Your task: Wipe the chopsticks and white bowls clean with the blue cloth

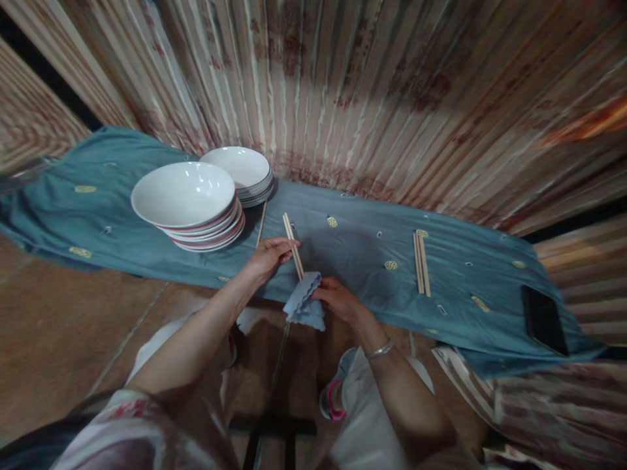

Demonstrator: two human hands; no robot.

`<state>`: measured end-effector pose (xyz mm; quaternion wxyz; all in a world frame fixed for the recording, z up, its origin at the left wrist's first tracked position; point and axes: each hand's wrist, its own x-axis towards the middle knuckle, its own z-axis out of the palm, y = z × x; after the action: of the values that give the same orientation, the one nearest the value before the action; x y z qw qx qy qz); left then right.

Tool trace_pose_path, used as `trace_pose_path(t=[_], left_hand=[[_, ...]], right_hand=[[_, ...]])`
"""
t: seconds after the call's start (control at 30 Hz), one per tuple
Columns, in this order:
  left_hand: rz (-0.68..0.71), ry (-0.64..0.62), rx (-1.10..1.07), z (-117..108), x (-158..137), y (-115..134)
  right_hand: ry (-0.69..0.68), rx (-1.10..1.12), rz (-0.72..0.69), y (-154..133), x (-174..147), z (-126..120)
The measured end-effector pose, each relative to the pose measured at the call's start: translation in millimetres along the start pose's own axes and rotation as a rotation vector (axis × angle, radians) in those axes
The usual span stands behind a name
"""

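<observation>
Between the fingers of my left hand (272, 256) is a pair of light wooden chopsticks (289, 228), tilted with their upper ends pointing away from me. My right hand (337, 297) grips a light blue cloth (306, 307) with a wavy edge, which wraps around the lower ends of the chopsticks. Another chopstick (262, 223) lies on the tablecloth just beyond my left hand, partly hidden by it. Farther right, several chopsticks (421, 264) rest side by side on the blue-green tablecloth (357, 245).
A stack of large white bowls (183, 196) with red rims stands left of my hands. Behind it is a stack of smaller dishes (240, 170). A black phone (543, 318) lies near the table's right end. A pleated curtain (313, 91) hangs along the far side.
</observation>
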<state>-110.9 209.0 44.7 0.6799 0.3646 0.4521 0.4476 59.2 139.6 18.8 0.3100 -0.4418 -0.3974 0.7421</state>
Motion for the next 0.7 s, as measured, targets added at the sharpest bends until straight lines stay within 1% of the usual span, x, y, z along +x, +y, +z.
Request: trace_pose_path(t=[0.23, 0.4, 0.6, 0.7], left_hand=[[-0.017, -0.034, 0.013, 3.6, 0.0, -7.4], [-0.023, -0.027, 0.049, 9.0, -2.0, -13.1], [-0.016, -0.061, 0.07, 17.5, -6.7, -21.2], [-0.042, -0.072, 0.091, 20.7, -8.7, -26.0]], right_hand=[[0.04, 0.011, -0.019, 2.2, 2.9, -0.8], [0.075, 0.038, -0.048, 3.3, 4.9, -2.2], [0.141, 0.092, -0.078, 1.8, 6.8, -2.5], [0.177, 0.123, -0.085, 1.9, 8.6, -3.1]])
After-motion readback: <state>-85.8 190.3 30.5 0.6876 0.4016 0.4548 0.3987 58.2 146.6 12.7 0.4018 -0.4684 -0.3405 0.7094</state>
